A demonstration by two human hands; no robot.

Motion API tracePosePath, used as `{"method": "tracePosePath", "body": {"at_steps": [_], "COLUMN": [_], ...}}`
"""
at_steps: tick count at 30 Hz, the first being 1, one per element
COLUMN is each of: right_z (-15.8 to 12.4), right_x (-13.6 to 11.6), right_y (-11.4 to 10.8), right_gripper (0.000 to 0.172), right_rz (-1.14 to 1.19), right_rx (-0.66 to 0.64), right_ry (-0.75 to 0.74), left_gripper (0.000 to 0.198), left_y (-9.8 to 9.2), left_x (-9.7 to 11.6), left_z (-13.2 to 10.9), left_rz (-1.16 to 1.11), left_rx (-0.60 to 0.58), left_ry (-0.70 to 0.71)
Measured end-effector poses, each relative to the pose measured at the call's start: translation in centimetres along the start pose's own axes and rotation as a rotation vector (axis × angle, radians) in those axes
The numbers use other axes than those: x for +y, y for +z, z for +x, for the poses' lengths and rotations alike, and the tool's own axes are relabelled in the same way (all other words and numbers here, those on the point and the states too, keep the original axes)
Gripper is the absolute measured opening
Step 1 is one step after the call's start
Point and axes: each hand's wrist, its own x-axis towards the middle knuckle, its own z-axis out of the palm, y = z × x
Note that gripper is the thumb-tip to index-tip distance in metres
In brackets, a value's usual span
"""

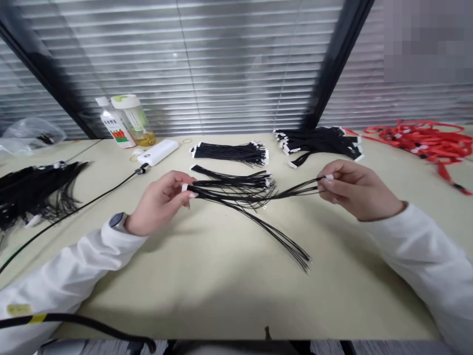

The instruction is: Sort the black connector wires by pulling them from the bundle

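A black wire harness is stretched between my two hands above the table. My left hand pinches its end at a white connector. Closed near a small white connector at the other end is my right hand, with some of the wires in its fingers. The remaining loose wires fan down toward the front right, their tips bare. Just behind lies a small group of similar harnesses, partly covered by the held one. Farther back sits a neat bundle of black harnesses with white connectors.
Black cables with white ends are piled at the back right, beside red lanyard-like straps. At left are a black wire heap, a white power bank with a cable, two bottles and a plastic bag.
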Motion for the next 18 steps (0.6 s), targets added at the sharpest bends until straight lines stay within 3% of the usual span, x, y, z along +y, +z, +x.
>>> {"method": "tracePosePath", "body": {"at_steps": [2,5,8,10,14,18], "right_z": [-0.2,-0.3,-0.3,-0.2,0.0,0.4], "right_x": [-0.3,-0.2,0.4,0.9,1.6,2.2], "right_y": [0.0,0.3,0.8,1.1,1.2,1.2], "right_gripper": [0.021,0.015,0.008,0.01,0.016,0.02], "right_rz": [0.005,-0.347,-0.816,-0.994,-1.125,-1.208], "right_rx": [-0.138,-0.278,-0.29,-0.285,-0.313,-0.287], "right_ry": [0.009,-0.088,-0.312,-0.429,-0.511,-0.627], "left_gripper": [0.023,0.015,0.007,0.01,0.018,0.019], "left_y": [-0.7,-1.3,-1.3,-1.1,-1.2,-1.6], "left_x": [-0.1,-0.3,-0.6,-0.9,-1.1,0.3], "left_z": [-0.2,-0.6,-0.8,-0.9,-0.8,-0.4], "left_rz": [0.091,0.25,0.297,0.323,0.453,0.503], "left_rx": [-0.065,-0.147,-0.232,-0.304,-0.481,-0.631], "left_ry": [0.036,0.127,0.264,0.355,0.391,0.403]}}
